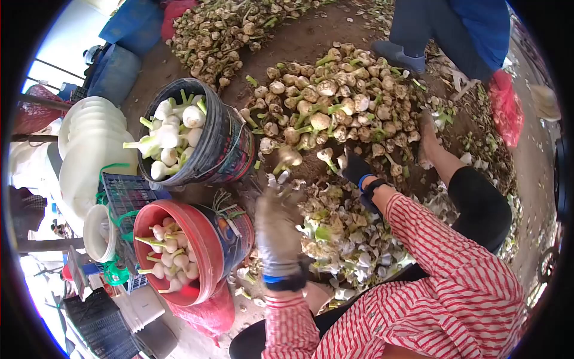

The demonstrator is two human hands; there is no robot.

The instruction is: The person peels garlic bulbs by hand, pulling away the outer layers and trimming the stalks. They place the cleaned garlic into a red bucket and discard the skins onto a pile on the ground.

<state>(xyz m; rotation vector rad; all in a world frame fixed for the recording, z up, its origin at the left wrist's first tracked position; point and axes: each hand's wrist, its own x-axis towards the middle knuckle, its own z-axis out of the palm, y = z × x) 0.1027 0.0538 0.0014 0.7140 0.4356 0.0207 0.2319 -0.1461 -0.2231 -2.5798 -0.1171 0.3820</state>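
Observation:
My left hand (276, 230), in a pale grey glove, is smeared by motion beside the red bucket, its fingers blurred. Just beyond it shows a blurred garlic bulb (289, 157). My right hand (356, 167), in a dark glove with a blue cuff, reaches to the near edge of a heap of garlic bulbs (359, 102). Its fingers look pressed together; what they hold, if anything, I cannot make out. A garlic bulb with a short stem (325, 155) is right beside those fingertips. Below both hands lies a mound of peeled skins and trimmings (353, 239).
On the left, a dark bucket (239, 140) and a red-rimmed bucket (206, 263) hold cleaned white bulbs. Stacked white tubs (89, 155) and a crate (128, 194) stand beyond them. Another garlic heap (218, 36) lies at the back. Another person's leg (412, 30) is at upper right.

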